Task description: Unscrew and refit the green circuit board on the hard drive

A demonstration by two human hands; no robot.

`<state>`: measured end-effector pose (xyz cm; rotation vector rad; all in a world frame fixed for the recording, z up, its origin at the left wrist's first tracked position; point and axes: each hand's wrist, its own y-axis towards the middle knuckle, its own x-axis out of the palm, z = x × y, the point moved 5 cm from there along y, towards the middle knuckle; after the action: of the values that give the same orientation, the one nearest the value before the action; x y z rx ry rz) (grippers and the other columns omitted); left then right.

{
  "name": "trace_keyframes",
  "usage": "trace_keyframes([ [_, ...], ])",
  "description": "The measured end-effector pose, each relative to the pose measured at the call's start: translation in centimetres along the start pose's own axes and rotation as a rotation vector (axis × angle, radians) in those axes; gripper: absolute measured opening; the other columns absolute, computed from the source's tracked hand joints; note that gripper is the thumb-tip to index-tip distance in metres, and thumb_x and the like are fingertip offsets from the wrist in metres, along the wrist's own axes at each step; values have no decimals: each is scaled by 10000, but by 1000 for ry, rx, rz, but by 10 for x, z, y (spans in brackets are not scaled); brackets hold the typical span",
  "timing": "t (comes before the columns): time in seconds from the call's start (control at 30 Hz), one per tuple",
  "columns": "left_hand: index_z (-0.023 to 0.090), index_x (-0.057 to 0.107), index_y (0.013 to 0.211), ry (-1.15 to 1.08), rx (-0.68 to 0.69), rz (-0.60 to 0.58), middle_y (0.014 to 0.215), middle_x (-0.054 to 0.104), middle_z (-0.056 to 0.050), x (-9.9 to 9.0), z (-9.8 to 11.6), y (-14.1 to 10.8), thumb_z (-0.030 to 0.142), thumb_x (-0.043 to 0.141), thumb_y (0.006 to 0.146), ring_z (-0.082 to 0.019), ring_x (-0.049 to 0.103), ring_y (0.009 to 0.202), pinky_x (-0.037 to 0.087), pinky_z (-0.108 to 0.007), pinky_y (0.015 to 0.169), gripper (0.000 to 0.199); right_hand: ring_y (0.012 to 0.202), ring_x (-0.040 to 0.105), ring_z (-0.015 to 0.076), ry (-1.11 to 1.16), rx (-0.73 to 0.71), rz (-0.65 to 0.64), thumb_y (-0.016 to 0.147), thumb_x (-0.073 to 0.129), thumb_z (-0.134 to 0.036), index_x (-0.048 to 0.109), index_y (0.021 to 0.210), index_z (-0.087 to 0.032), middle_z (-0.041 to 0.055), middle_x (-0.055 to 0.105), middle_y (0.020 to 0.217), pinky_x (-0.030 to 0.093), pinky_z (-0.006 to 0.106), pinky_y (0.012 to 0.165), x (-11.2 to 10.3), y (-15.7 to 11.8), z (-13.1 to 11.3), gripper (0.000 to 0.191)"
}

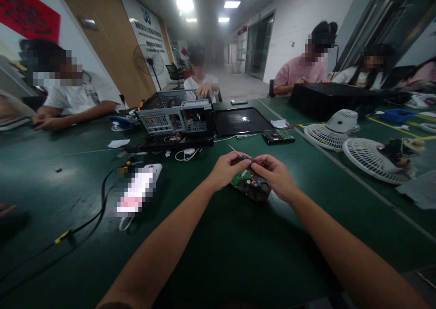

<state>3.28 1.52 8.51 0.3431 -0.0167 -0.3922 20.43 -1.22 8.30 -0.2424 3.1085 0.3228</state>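
My left hand [229, 169] and my right hand [273, 175] are close together in front of me, thumbs and fingers pinched around a thin screwdriver [235, 151]. Its slim shaft sticks out to the upper left; most of its handle is hidden by the fingers. Just beneath the hands is a dark flat device [254, 191] with a green circuit board [241, 177] on its left part, looking like a hard drive. Its upper edge is covered by my fingers. Whether the hands also touch it, I cannot tell.
An opened computer case [175, 120] stands ahead, beside a black panel [241, 121]. A hard drive [278, 137] lies beyond my hands. White fan parts [332, 129] are on the right; a phone [138, 191] and black cable [103, 200] are left. Several people sit around the green table [218, 263].
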Motion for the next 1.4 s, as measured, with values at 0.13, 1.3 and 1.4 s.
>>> trace_keyframes([
  [0.13, 133, 723, 1061, -150, -8, 170, 1111, 722, -126, -18, -5, 6, 358, 687, 906, -224, 672, 1045, 506, -360, 942, 276, 1332, 507, 364, -688, -125, -97, 732, 780, -623, 563, 1375, -238, 153, 549, 1435, 388, 575, 1126, 3, -6, -7, 780],
  [1.3, 145, 584, 762, -375, -399, 321, 582, 529, 36, 5, -64, -9, 469, 788, 815, -41, 418, 379, 281, -182, 376, 386, 1306, 537, 380, -888, -98, 153, 770, 686, -631, 425, 1478, -148, 200, 551, 1434, 410, 545, 1110, -10, 2, 19, 896],
  [1.4, 137, 577, 734, -410, -409, 340, 575, 505, 46, -1, -65, -9, 423, 805, 805, -30, 396, 370, 275, -181, 374, 372, 1175, 632, 321, -651, 52, 151, 892, 524, -667, 448, 1461, -215, 134, 665, 1272, 466, 520, 1049, -23, 9, 28, 730],
])
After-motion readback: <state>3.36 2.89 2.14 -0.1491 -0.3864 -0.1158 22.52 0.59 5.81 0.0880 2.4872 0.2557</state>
